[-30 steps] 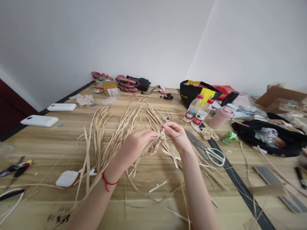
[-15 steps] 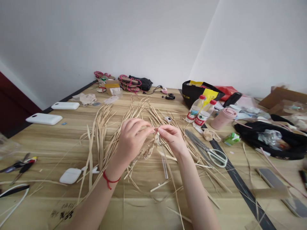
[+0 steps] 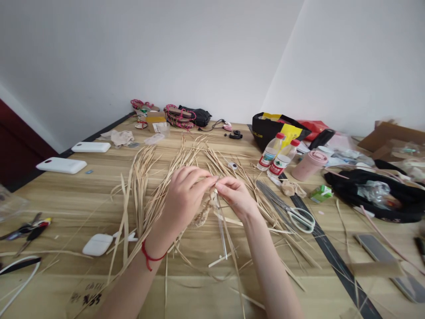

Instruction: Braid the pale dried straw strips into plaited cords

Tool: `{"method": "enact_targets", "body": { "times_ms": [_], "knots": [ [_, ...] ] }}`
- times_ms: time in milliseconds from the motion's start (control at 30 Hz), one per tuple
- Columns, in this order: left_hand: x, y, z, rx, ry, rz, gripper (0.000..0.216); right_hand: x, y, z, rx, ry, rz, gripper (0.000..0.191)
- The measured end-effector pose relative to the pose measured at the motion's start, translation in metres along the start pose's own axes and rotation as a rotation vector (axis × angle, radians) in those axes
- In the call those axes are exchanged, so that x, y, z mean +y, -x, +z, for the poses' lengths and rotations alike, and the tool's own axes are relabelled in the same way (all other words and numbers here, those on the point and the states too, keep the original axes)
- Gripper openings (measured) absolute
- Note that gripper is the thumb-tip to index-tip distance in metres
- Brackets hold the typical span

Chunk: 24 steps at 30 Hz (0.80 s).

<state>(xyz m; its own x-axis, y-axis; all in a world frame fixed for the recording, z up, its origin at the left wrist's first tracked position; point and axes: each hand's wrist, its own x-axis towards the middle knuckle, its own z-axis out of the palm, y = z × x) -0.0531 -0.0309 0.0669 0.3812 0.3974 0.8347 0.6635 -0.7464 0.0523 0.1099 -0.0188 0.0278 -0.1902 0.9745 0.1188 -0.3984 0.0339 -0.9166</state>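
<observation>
My left hand [image 3: 184, 199], with a red string at the wrist, and my right hand [image 3: 235, 195] meet above the table, fingertips pinched together on a small braided straw piece [image 3: 205, 212]. The braid hangs down between the two hands. Long loose straw strips [image 3: 222, 230] trail from it toward me. Around and behind both hands a heap of dry straw [image 3: 149, 186] lies spread over the wooden table [image 3: 66, 199].
Scissors [image 3: 299, 217] and a dark ruler lie right of my hands, two water bottles [image 3: 275, 157], a pink cup and bags further back right. A white earbud case [image 3: 98, 244] sits at the left, tools at the far left edge, power banks beyond.
Both hands have dropped slightly and drawn closer together on the braid. The loose strips hanging from it have swung from pointing right to hanging toward me.
</observation>
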Motion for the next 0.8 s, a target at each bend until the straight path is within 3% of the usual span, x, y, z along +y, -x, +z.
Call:
{"method": "enact_targets", "body": {
  "times_ms": [267,433,633,800],
  "knots": [
    [0.004,0.002,0.003,-0.025,0.037,-0.064,0.016,-0.001,0.0,0.005,-0.043,-0.067,0.02,0.02],
    [0.005,0.001,0.004,0.029,0.083,-0.145,0.013,0.001,-0.002,0.001,-0.087,-0.12,0.053,0.023],
    [0.004,0.0,0.008,0.188,-0.029,-0.294,0.056,0.006,-0.006,-0.008,-0.111,-0.177,0.129,0.034],
    [-0.001,0.007,0.018,0.243,0.21,-0.472,0.068,0.01,-0.008,-0.013,-0.09,-0.195,0.131,0.032]
  ]
}}
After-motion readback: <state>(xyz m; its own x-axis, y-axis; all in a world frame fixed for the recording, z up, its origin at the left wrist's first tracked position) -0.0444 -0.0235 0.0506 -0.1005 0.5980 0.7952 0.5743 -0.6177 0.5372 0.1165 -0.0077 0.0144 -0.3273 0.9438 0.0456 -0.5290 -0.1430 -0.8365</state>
